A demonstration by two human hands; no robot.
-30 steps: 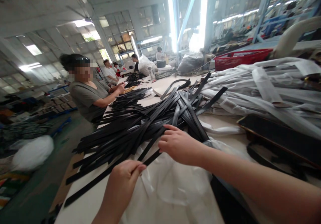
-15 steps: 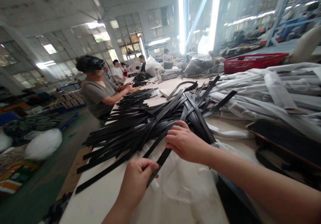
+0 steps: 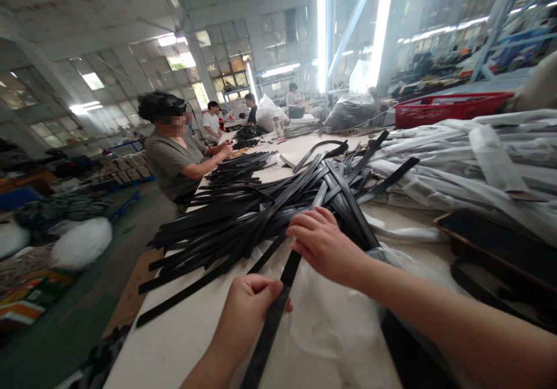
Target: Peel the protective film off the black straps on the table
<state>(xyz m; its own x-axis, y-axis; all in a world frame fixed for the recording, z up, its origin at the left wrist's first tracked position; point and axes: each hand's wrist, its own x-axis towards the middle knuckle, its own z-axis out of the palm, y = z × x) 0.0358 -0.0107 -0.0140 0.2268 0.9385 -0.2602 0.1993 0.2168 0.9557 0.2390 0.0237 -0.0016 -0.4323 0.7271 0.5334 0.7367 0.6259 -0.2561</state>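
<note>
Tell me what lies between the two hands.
In the head view, a stretch of black strap runs from the right hand to the left hand; another length of black strap lies beside it, toward the left of the picture.

red basket (image 3: 450, 110) near a bulging, seemingly plastic bag (image 3: 349, 114)

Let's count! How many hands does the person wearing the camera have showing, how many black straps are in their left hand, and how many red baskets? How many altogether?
Left hand and right hand: 2
Black strap in the left hand: 1
Red basket: 1
Total: 4
</note>
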